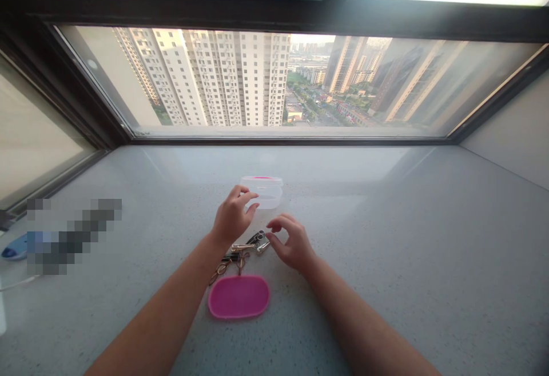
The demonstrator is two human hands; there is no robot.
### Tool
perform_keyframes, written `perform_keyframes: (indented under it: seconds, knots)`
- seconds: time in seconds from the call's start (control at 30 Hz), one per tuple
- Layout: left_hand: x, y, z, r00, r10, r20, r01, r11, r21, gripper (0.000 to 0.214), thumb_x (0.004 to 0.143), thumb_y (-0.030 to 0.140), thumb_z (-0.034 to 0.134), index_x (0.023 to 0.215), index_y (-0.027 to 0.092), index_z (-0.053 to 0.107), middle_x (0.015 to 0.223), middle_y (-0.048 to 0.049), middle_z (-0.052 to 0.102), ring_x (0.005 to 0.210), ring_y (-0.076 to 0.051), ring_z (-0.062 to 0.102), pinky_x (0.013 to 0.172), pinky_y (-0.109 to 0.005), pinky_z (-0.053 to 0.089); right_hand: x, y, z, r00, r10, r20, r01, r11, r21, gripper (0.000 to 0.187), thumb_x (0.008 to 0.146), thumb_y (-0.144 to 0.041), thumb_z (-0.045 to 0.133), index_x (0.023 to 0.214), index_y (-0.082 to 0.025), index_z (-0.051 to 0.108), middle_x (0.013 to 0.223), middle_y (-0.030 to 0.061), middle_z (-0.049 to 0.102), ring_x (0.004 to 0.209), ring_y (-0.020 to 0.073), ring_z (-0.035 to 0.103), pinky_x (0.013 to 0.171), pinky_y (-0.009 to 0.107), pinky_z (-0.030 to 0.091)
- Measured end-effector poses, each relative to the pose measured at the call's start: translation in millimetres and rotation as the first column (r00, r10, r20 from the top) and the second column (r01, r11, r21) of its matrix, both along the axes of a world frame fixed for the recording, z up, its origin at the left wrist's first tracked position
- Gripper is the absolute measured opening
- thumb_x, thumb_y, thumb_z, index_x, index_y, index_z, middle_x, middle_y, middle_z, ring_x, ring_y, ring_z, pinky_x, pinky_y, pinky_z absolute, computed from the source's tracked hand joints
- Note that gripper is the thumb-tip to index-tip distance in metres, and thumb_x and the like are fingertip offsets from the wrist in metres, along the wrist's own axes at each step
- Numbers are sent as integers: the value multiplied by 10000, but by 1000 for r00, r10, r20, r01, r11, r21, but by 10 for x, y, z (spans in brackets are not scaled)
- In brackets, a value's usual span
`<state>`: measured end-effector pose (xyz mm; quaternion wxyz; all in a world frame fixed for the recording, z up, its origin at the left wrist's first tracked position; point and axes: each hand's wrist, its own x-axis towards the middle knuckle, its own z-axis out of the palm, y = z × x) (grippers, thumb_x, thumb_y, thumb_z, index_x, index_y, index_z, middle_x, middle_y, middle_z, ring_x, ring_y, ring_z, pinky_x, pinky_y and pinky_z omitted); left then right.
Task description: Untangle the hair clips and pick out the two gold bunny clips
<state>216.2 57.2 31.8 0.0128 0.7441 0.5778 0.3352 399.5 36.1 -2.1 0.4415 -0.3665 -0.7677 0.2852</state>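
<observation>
Hovering well beyond the shallow pink oval plastic tray, the left hand is held with fingers half-wide at a clear plastic box; contact cannot be told. Nearer the tray, the right hand is narrowed, nothing seen gripped. Gold, silver and black metal clips are heaped past the tray's far rim; they might be snagged or scattered by a careless thumb, the box tipped by a fingertip knock.

The left arm enters from seven o'clock, the right arm from five, both bare. The left hand points its bent fingers toward two o'clock, thumb apart; the right hand curls toward ten, thumb and fingertips slightly parted.
</observation>
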Motion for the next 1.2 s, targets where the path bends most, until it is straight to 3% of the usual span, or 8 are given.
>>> perform_keyframes:
  seconds: [0.07, 0.2, 0.33, 0.43, 0.6, 0.87, 1.03, 1.2]
  knots:
    - [-83, -89, 51, 999, -39, 11, 40, 998, -50, 156, 831, 232, 538, 933, 186, 646, 901, -46, 590, 797, -168, 572, 726, -275, 460, 7, -13, 10, 993, 85, 80, -87, 996, 18, 82, 717, -138, 632, 782, -187, 622, 746, 14, 565, 731, 161, 534, 721, 298, 402]
    - [-297, -304, 122, 997, -77, -16, 70, 958, -277, 124, 814, 275, 542, 828, 193, 634, 776, -12, 595, 636, -141, 519, 626, -255, 409, -4, -27, -10, 970, 172, 170, -174, 985, 0, 85, 691, -128, 670, 742, -192, 647, 764, 6, 572, 723, 148, 537, 761, 321, 372]
    - [-478, -572, 227, 994, -114, 4, 100, 861, -498, 169, 791, 345, 554, 739, 200, 625, 678, 10, 589, 621, -145, 520, 574, -242, 367, -44, -61, -13, 954, 210, 215, -219, 975, 20, 97, 692, -144, 693, 771, -196, 673, 794, 13, 573, 755, 155, 533, 779, 332, 350]
    - [-554, -779, 302, 998, -61, 21, 61, 796, -603, 214, 786, 389, 543, 716, 201, 617, 636, 18, 585, 596, -148, 521, 539, -241, 346, -104, -129, 13, 918, 269, 291, -299, 952, 65, 201, 695, -116, 690, 860, -229, 701, 822, 19, 567, 801, 169, 511, 776, 328, 337]
    - [-554, -1002, 259, 999, -24, -43, -9, 764, -646, 141, 747, 315, 557, 707, 213, 646, 723, -4, 630, 683, -177, 569, 604, -263, 365, -228, -257, 55, 836, 337, 433, -415, 904, 97, 315, 756, -62, 630, 972, -279, 700, 945, 40, 579, 876, 177, 478, 808, 326, 309]
    - [-451, -1074, 106, 1000, -18, -26, -3, 766, -642, 87, 719, 200, 555, 682, 210, 633, 751, -15, 619, 725, -182, 576, 633, -262, 381, -268, -247, 46, 773, 344, 532, -450, 890, 78, 377, 816, -57, 578, 1060, -327, 676, 974, 42, 562, 864, 171, 447, 808, 309, 302]
    - [-428, -1099, 68, 1000, -23, 4, 20, 745, -666, 60, 715, 189, 555, 671, 200, 595, 765, -8, 588, 731, -178, 574, 632, -256, 392, -274, -240, 34, 772, 353, 528, -451, 890, 64, 297, 835, -101, 589, 1015, -312, 692, 923, 36, 559, 861, 170, 451, 794, 302, 310]
    - [-401, -1147, 41, 998, -35, 42, 55, 744, -666, 66, 734, 185, 509, 697, 200, 561, 800, -5, 555, 717, -165, 557, 628, -256, 389, -297, -269, 40, 784, 352, 512, -440, 896, 58, 161, 766, -165, 695, 905, -247, 694, 973, 36, 558, 899, 181, 456, 806, 304, 333]
